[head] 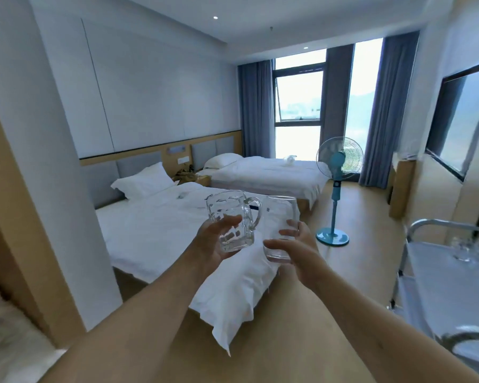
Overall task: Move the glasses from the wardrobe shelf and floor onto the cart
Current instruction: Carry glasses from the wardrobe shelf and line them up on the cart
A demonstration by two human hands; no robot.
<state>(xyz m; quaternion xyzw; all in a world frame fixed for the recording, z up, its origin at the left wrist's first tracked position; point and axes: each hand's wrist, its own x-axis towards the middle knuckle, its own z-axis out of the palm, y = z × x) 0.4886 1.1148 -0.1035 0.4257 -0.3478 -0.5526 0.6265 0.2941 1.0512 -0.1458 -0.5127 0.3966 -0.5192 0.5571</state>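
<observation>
Out in front, over the bed foot: both bare forearms reach forward at chest height, the hands close together and raised.
Left hand (pixel 219 239): palm turned inward and up, fingers curled round the lower body of a clear, faceted glass mug with a handle (pixel 230 219); thumb lies across its front.
Glass mug: held upright with a slight tilt, its handle pointing right towards the other glass, just beside it.
Right hand (pixel 293 244): fingers and thumb wrapped round the base of a plain clear glass tumbler (pixel 281 225), thumb in front, fingertips behind.
Glass tumbler: upright, in the air, rim up.
Metal serving cart with pale shelves (pixel 426 261): at the right edge, well apart from both hands; several clear glasses (pixel 470 248) stand on its top shelf, blurred.
Near white-sheeted bed (pixel 163 233): below and behind the hands, a pillow at its head.
Far white bed (pixel 263 172): by the window.
Blue standing fan (pixel 336 189): on the wooden floor between the beds and the cart.
</observation>
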